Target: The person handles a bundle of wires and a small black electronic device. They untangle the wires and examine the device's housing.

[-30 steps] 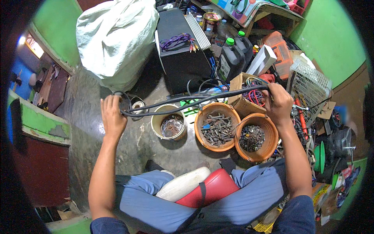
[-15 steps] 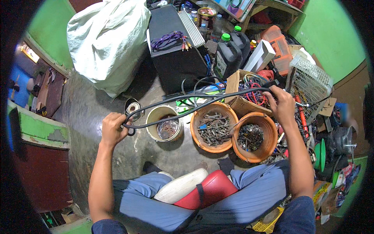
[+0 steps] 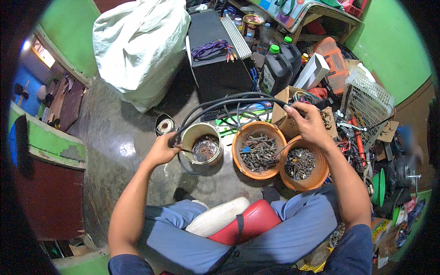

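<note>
A black cable [image 3: 243, 95], doubled into long loops, arches between my two hands above the buckets. My left hand [image 3: 161, 150] is closed round its left end, beside the off-white bucket [image 3: 220, 143], and a loose end of cable hangs just below that hand. My right hand [image 3: 310, 123] pinches the other end with thumb and fingers, over the cardboard box and the right orange bucket [image 3: 322, 173]. Bolts and screws fill the bottoms of that bucket and the left orange bucket [image 3: 236, 160]. Rusty metal bits lie in the off-white one.
Behind the buckets stand a black cabinet [image 3: 220, 80] with purple cables on top, a big white sack [image 3: 137, 55] and dark jugs [image 3: 276, 68]. A cardboard box [image 3: 283, 120] of wires, a white crate [image 3: 369, 91] and tools crowd the right. A red and white cushion [image 3: 247, 222] lies between my legs.
My hands have come closer together; the left moved right, the right slightly left and down. The cable, stretched nearly straight before, now bows upward. The view has shifted a little.
</note>
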`<act>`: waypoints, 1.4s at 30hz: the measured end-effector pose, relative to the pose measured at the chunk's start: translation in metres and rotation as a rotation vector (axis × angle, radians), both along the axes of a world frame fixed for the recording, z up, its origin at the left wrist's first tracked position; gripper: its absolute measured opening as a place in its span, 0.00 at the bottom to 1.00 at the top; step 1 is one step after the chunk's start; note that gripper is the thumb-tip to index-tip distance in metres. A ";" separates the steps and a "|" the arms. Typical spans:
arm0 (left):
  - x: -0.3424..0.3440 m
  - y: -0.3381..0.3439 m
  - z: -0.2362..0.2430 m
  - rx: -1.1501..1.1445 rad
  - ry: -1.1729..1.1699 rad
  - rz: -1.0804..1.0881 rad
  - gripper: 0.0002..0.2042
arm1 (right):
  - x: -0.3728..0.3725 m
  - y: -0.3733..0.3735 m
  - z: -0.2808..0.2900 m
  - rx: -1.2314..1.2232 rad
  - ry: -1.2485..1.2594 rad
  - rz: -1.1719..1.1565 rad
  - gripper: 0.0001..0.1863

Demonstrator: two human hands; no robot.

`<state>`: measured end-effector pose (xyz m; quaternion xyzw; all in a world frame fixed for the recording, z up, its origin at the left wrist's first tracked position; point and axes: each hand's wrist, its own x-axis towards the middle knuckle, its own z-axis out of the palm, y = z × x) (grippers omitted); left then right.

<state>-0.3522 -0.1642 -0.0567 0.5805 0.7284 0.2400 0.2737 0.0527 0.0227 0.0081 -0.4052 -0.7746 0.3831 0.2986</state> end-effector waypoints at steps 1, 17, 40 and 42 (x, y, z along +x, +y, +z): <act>0.007 -0.001 0.000 -0.006 -0.048 -0.005 0.15 | -0.014 -0.007 0.009 -0.054 0.057 0.039 0.18; 0.075 0.021 0.041 0.468 -0.280 0.075 0.18 | -0.103 -0.058 0.019 -0.426 0.226 0.070 0.22; 0.070 0.008 0.073 0.502 -1.258 0.429 0.29 | -0.138 -0.119 0.000 -0.109 0.150 0.091 0.23; 0.070 0.007 0.075 0.499 -1.368 0.395 0.29 | -0.139 -0.123 0.000 -0.067 0.076 0.119 0.21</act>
